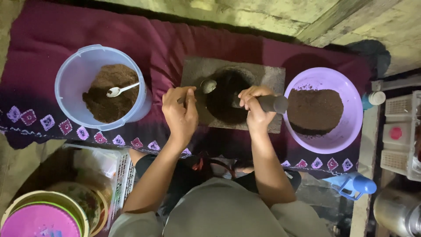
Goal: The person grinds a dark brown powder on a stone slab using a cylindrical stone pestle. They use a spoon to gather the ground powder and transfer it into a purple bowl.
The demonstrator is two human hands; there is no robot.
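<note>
Hands over stone mortar (232, 94) — left hand (180, 115) grasping a spoon (202, 88), right hand (254, 107) clenched round the pestle (269, 103).

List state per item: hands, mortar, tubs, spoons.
left hand: shut on metal spoon, bowl at mortar rim
right hand: shut on pestle, tilted into stone mortar
clear tub: open, part-filled with brown powder
white spoon: resting on that powder
purple bowl: open, holds brown powder
</note>
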